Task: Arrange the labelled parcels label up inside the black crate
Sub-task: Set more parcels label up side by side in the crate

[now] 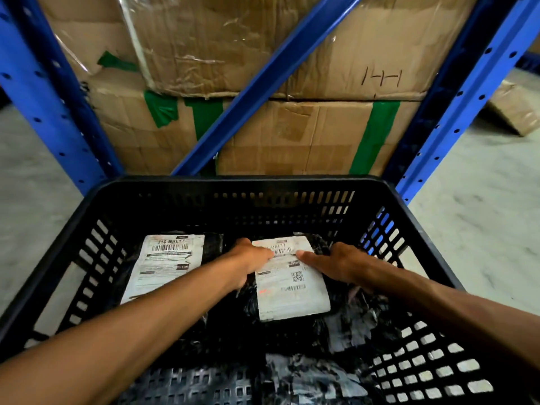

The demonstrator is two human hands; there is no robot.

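Note:
The black crate (423, 238) fills the lower half of the head view. Two black plastic parcels lie inside it with white labels facing up. The left parcel (163, 264) rests at the far left, untouched. The right parcel (292, 290) lies at the far middle. My left hand (248, 261) grips its left edge, fingers lying on the label's top left corner. On the parcel's right side, my right hand (336, 261) presses down, thumb on the label's top edge and fingers curled over the black wrap. More crumpled black plastic (309, 375) lies at the near side, no label showing.
Directly behind the crate stands a blue metal rack (257, 83) with a diagonal brace, holding stacked cardboard boxes (292, 135) with green tape. Grey concrete floor (482, 214) lies on both sides. Another cardboard box (517, 109) sits on the floor at the far right.

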